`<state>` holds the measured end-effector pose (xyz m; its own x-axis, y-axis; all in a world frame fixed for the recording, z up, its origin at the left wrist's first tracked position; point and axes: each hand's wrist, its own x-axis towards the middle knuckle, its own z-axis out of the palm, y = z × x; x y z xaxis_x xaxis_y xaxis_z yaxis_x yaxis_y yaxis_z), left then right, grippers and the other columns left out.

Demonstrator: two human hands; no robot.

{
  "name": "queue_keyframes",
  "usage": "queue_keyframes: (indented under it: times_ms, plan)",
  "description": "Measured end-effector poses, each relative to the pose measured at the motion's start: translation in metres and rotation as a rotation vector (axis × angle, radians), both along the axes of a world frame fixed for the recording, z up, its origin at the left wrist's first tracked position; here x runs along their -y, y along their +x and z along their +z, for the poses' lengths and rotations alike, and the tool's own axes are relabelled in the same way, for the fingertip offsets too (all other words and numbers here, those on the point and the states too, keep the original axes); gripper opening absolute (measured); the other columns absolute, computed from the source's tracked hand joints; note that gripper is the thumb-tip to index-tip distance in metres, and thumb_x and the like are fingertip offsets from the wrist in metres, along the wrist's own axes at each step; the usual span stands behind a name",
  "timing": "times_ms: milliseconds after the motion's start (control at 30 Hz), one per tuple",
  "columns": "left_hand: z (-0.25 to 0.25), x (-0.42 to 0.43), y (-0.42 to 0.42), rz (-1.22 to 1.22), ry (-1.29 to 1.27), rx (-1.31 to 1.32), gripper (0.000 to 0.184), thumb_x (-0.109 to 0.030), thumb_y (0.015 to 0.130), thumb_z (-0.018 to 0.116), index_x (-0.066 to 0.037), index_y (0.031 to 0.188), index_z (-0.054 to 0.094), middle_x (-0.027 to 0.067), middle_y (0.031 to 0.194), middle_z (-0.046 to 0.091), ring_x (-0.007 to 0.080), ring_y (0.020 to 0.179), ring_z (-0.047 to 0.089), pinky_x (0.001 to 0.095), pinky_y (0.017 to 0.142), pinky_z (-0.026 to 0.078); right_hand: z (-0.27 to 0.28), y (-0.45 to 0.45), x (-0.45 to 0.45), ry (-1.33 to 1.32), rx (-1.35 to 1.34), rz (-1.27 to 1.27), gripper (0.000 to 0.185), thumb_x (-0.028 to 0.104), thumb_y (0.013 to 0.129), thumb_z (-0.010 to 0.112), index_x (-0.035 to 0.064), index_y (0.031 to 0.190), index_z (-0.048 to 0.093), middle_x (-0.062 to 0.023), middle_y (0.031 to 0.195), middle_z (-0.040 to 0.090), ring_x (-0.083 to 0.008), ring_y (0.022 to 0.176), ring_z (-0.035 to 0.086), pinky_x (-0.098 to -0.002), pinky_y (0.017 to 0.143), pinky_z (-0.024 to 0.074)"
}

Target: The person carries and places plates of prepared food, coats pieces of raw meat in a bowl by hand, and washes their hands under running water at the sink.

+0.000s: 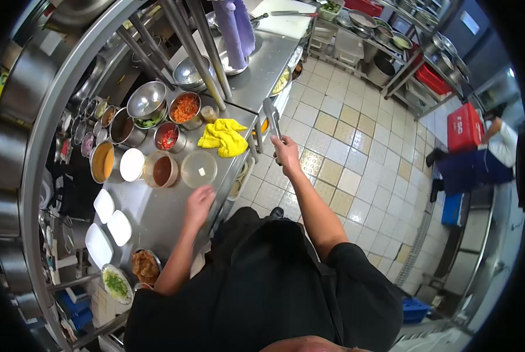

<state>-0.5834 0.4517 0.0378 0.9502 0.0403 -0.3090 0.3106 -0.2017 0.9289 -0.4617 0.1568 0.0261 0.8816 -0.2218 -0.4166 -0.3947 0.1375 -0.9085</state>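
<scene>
Utensil (270, 114) of grey metal juts forward from the right hand (286, 154) in the head view, over the tiled floor (356, 196) just beyond the counter (151, 205) edge. The right arm reaches well out from its black sleeve (362, 276), the bare forearm slanting inward to the fist, with the fingers clamped round the handle. The left arm is bent more and kept closer to the body, its forearm angled forward over the counter. The left hand (199, 205) is blurred, its fingers curled near one another; whether they pinch anything, I cannot tell. Just ahead of it sits a clear round container (207, 161) with a small pale piece inside, near a crumpled yellow cloth (222, 138).
</scene>
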Motion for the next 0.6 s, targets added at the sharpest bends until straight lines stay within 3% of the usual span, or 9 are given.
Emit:
queue_keyframes:
  times_ms: [33, 100, 200, 300, 333, 433, 500, 600]
  plan:
    - [0.005, 0.039, 0.026, -0.061, 0.022, 0.068, 0.043, -0.017, 0.084, 0.067, 0.004, 0.118, 0.053, 0.0143, 0.107, 0.061, 0.0189, 0.095, 0.059, 0.0294, 0.077, 0.048, -0.001, 0.014, 0.005, 0.082, -0.015, -0.036, 0.053, 0.034, 0.08, 0.068, -0.0014, 0.116, 0.054, -0.0039, 0.067, 0.054, -0.0096, 0.048, 0.046, -0.0251, 0.039, 0.034]
    - [-0.006, 0.098, 0.09, -0.211, 0.318, 0.231, 0.053, -0.023, 0.083, 0.067, 0.003, 0.125, 0.048, 0.0218, 0.126, 0.049, 0.0286, 0.116, 0.049, 0.039, 0.093, 0.042, -0.01, 0.034, 0.018, 0.121, -0.036, -0.027, 0.052, 0.032, 0.081, 0.068, -0.0008, 0.118, 0.052, -0.002, 0.066, 0.051, -0.0093, 0.05, 0.046, -0.0236, 0.038, 0.032]
    - [-0.069, 0.145, 0.155, 0.14, 1.108, 0.23, 0.058, -0.028, 0.082, 0.064, -0.001, 0.13, 0.044, 0.0207, 0.139, 0.035, 0.0383, 0.13, 0.03, 0.0487, 0.104, 0.028, -0.017, 0.069, 0.055, 0.083, -0.039, 0.014, 0.052, 0.032, 0.082, 0.068, -0.0013, 0.118, 0.052, -0.0016, 0.07, 0.051, -0.0089, 0.052, 0.047, -0.0231, 0.04, 0.0329]
    - [-0.083, 0.158, 0.195, 0.252, 1.107, 0.146, 0.057, -0.025, 0.083, 0.06, -0.004, 0.132, 0.04, 0.0159, 0.142, 0.029, 0.0383, 0.131, 0.023, 0.0506, 0.104, 0.024, -0.022, 0.103, 0.103, 0.06, -0.028, 0.018, 0.05, 0.03, 0.083, 0.067, -0.0018, 0.118, 0.052, -0.0009, 0.068, 0.05, -0.0083, 0.051, 0.046, -0.0228, 0.04, 0.0328]
    - [-0.085, 0.152, 0.204, 0.198, 1.062, 0.214, 0.052, -0.021, 0.083, 0.059, -0.004, 0.129, 0.043, 0.0142, 0.136, 0.036, 0.037, 0.125, 0.031, 0.0495, 0.101, 0.028, -0.021, 0.112, 0.119, 0.034, -0.05, 0.019, 0.048, 0.029, 0.083, 0.067, -0.0015, 0.117, 0.052, -0.0007, 0.068, 0.05, -0.0082, 0.05, 0.046, -0.0228, 0.04, 0.0326]
    - [-0.096, 0.164, 0.238, 0.029, 0.933, 0.428, 0.047, -0.018, 0.083, 0.058, -0.004, 0.127, 0.045, 0.0147, 0.131, 0.04, 0.037, 0.119, 0.036, 0.0502, 0.098, 0.029, -0.012, 0.141, 0.165, 0.029, -0.093, 0.033, 0.044, 0.027, 0.084, 0.066, -0.0006, 0.116, 0.052, -0.0007, 0.068, 0.049, -0.0078, 0.049, 0.045, -0.023, 0.039, 0.0319]
    - [-0.096, 0.196, 0.273, 0.042, 0.918, 0.424, 0.048, -0.018, 0.085, 0.056, -0.003, 0.129, 0.043, 0.016, 0.135, 0.037, 0.0389, 0.122, 0.034, 0.0503, 0.1, 0.028, -0.01, 0.165, 0.192, 0.058, -0.105, 0.003, 0.04, 0.025, 0.086, 0.064, 0.0, 0.114, 0.052, -0.001, 0.07, 0.05, -0.008, 0.049, 0.045, -0.0225, 0.039, 0.0316]
    - [-0.089, 0.241, 0.341, 0.023, 0.937, 0.348, 0.055, -0.024, 0.087, 0.054, -0.003, 0.135, 0.037, 0.0167, 0.144, 0.029, 0.0408, 0.13, 0.026, 0.0516, 0.105, 0.023, -0.004, 0.21, 0.23, 0.105, -0.122, -0.008, 0.024, 0.027, 0.088, 0.059, 0.0063, 0.1, 0.054, -0.0004, 0.075, 0.05, -0.0091, 0.051, 0.048, -0.0219, 0.039, 0.0341]
